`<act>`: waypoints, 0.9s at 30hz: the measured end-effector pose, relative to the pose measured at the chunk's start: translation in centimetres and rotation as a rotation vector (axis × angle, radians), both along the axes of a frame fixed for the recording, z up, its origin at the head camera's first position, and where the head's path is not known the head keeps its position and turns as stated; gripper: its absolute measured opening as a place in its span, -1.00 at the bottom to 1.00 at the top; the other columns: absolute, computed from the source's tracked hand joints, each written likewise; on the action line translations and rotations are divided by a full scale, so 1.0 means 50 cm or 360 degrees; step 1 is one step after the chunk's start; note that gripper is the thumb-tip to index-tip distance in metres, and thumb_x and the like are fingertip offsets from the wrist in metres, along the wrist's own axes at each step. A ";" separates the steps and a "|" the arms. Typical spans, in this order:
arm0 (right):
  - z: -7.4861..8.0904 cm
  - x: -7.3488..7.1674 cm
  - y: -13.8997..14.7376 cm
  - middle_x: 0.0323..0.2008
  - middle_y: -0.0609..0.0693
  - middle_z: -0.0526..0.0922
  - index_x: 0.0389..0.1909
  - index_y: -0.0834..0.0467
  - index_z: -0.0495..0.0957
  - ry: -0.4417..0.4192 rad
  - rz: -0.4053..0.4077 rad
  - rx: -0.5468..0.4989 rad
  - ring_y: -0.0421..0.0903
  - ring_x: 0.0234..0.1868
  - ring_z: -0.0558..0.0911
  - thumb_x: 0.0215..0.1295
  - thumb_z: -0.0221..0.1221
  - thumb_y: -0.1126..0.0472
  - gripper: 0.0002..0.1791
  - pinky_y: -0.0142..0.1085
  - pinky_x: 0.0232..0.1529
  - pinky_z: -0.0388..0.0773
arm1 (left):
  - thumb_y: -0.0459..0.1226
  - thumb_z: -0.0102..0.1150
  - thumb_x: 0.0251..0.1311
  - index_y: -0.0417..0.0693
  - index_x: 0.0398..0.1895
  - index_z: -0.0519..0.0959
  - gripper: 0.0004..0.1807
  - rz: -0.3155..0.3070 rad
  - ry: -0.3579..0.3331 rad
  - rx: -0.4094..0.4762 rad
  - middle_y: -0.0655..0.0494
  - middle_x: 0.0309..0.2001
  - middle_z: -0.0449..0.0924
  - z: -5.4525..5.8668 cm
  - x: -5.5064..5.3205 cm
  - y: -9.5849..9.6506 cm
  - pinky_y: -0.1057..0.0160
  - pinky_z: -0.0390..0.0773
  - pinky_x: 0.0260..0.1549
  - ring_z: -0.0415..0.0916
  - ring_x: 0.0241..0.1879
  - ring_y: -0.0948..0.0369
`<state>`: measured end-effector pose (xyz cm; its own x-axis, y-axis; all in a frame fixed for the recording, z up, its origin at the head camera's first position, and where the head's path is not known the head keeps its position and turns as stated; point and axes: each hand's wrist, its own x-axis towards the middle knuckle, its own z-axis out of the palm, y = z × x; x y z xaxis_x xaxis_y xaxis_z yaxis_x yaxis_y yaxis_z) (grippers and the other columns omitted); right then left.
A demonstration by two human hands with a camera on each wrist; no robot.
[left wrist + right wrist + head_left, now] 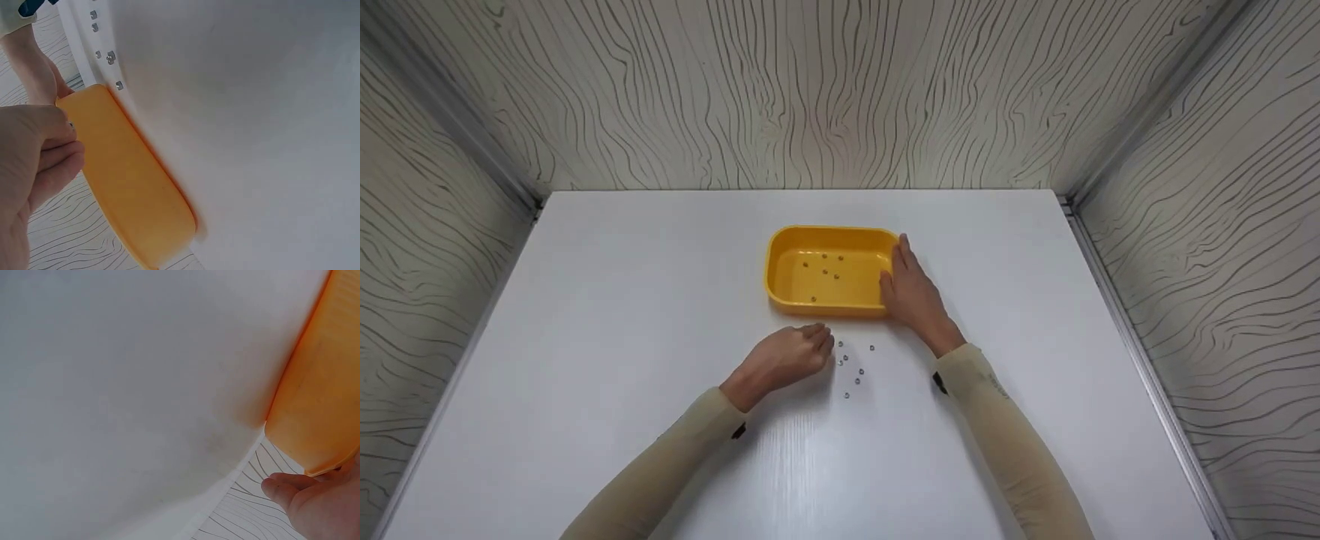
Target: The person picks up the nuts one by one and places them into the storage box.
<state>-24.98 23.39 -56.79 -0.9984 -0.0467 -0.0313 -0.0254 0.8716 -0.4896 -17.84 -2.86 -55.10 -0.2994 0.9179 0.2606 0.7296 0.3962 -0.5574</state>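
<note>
A shallow yellow plastic tray [832,310] lies on the white table, with several small metal nuts [825,272] scattered on its floor. My right hand [915,296] holds the tray's right end, thumb over the rim and fingers along the outer wall. Just in front of the tray's near side, my left hand [789,356] has thumb and fingertips together. In the left wrist view a small metal nut [71,125] shows pinched at those fingertips. Several loose nuts [861,372] lie on the table to the right of the left hand.
The white table [645,285] reaches back to a wood-grain panel [795,97]. Similar panels stand at the left and right, with metal rails [1147,375] along the edges.
</note>
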 end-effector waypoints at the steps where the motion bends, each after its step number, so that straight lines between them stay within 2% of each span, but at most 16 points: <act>1: -0.001 0.000 0.000 0.75 0.09 -0.24 0.68 0.29 -0.11 0.0001 -0.0001 0.0005 0.11 0.72 0.09 0.68 -0.15 -0.03 -0.22 0.05 0.69 0.17 | -0.37 0.39 0.26 -0.05 -0.10 0.77 -0.83 -0.0004 0.0003 0.0011 0.16 -0.16 0.83 0.001 -0.001 -0.001 0.38 0.76 -0.36 0.78 -0.15 0.30; 5: -0.003 -0.001 -0.001 0.75 0.10 -0.24 0.69 0.28 -0.12 0.0000 -0.0008 0.0004 0.11 0.71 0.10 0.68 -0.15 -0.03 -0.22 0.05 0.69 0.17 | -0.38 0.40 0.25 -0.06 -0.08 0.77 -0.81 -0.0003 -0.0002 0.0057 0.15 -0.13 0.83 0.006 -0.004 -0.006 0.38 0.78 -0.24 0.77 -0.11 0.29; 7: -0.004 -0.001 0.000 0.75 0.09 -0.25 0.69 0.28 -0.13 -0.0005 -0.0013 0.0013 0.11 0.71 0.10 0.68 -0.16 -0.03 -0.22 0.04 0.69 0.17 | -0.39 0.42 0.23 -0.07 -0.05 0.76 -0.77 0.0007 -0.0063 0.0097 0.14 -0.10 0.84 0.009 -0.005 -0.008 0.37 0.78 -0.18 0.78 -0.07 0.27; 13: -0.002 -0.002 -0.001 0.75 0.09 -0.26 0.69 0.28 -0.15 -0.0013 -0.0017 0.0009 0.11 0.71 0.11 0.68 -0.16 -0.03 -0.22 0.04 0.69 0.18 | -0.42 0.44 0.20 -0.09 0.03 0.77 -0.69 0.0048 -0.0366 0.0346 0.09 -0.02 0.85 0.016 -0.006 -0.012 0.33 0.79 -0.09 0.81 -0.03 0.23; 18: -0.003 -0.001 -0.001 0.75 0.06 -0.27 0.69 0.26 -0.15 -0.0025 -0.0019 0.0007 0.11 0.71 0.12 0.68 -0.16 -0.03 -0.22 0.04 0.69 0.18 | -0.41 0.38 0.28 -0.13 -0.01 0.78 -0.77 0.0038 -0.0540 0.0588 0.09 -0.10 0.84 0.020 -0.014 -0.015 0.35 0.78 -0.10 0.81 -0.13 0.24; 22: -0.005 -0.002 0.001 0.75 0.09 -0.27 0.69 0.29 -0.14 -0.0006 -0.0001 -0.0004 0.12 0.70 0.13 0.68 -0.16 -0.02 -0.22 0.06 0.67 0.22 | -0.45 0.33 0.31 -0.14 -0.08 0.74 -0.83 0.0034 -0.0694 0.0756 0.09 -0.19 0.77 0.024 -0.025 -0.015 0.30 0.79 -0.06 0.73 -0.18 0.22; 27: -0.006 -0.004 0.002 0.75 0.11 -0.28 0.69 0.30 -0.15 0.0000 0.0011 -0.0003 0.13 0.70 0.12 0.68 -0.17 -0.02 -0.22 0.06 0.67 0.22 | -0.49 0.33 0.27 -0.09 -0.17 0.73 -0.83 0.0112 -0.0920 0.0964 0.09 -0.23 0.77 0.029 -0.036 -0.014 0.22 0.81 -0.05 0.71 -0.21 0.18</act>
